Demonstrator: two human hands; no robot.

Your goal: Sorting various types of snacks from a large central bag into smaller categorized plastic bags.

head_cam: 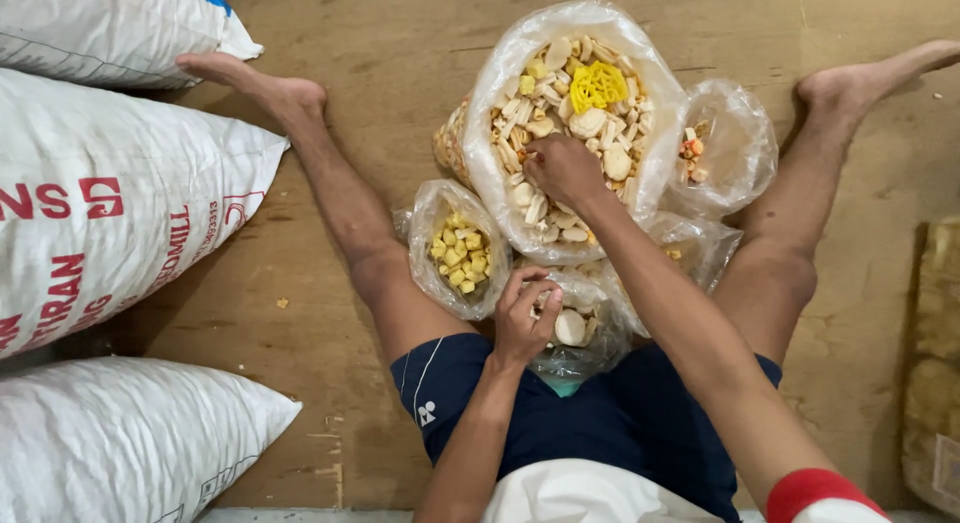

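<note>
I sit on a wooden floor with my legs spread around several clear plastic bags of dry crackers. My right hand [562, 168] reaches into the big bag of mixed pale crackers [572, 113], fingers closed among the pieces; a yellow lattice cracker [598, 85] lies at the bag's far side. My left hand [525, 318] hovers over the small bag of round pale crackers [580, 333] between my thighs, fingers curled at its opening. A small bag of yellow cube crackers [458, 251] stands to its left. What either hand grips is hidden.
Another small bag with a few orange and white pieces [722, 148] lies at the right, and a further clear bag [695, 248] below it. Large white woven sacks [110, 203] are stacked along the left. A packed bag [935, 363] lies at the right edge.
</note>
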